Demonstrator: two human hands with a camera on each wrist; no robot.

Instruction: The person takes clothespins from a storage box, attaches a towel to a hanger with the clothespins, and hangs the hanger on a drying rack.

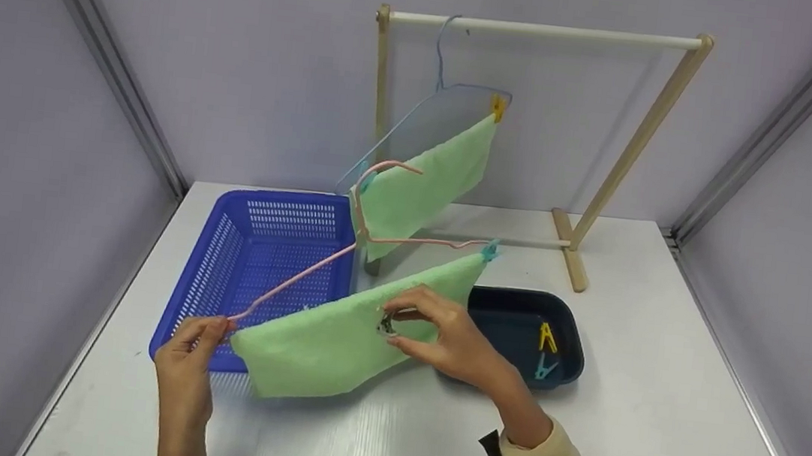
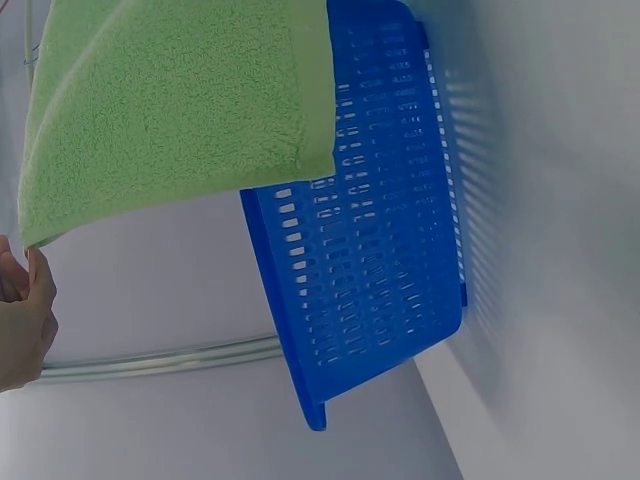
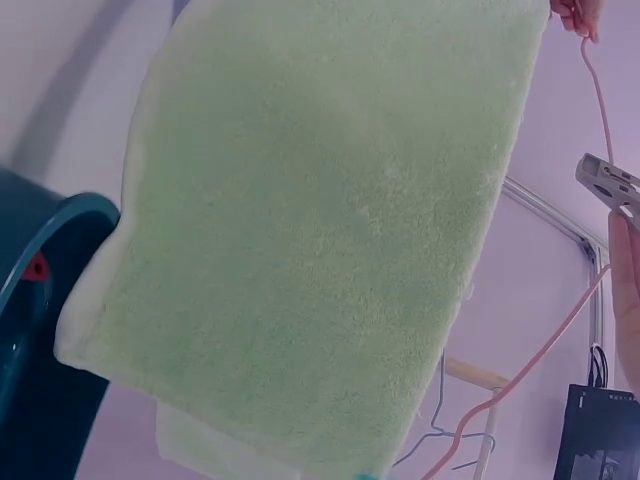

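Observation:
My left hand pinches the left end of a pink hanger together with the near corner of a light green towel. A teal clothespin clips the towel's other corner to the hanger's right end. In front of the towel, my right hand holds a grey clothespin between thumb and fingers. The left wrist view shows the towel's fuzzy surface hanging down beside the fingertips of the left hand.
Behind, a wooden rack carries a blue hanger with another green towel, clipped by a yellow clothespin. A blue basket stands under the left hand. Right of the towel, a dark tray holds loose clothespins.

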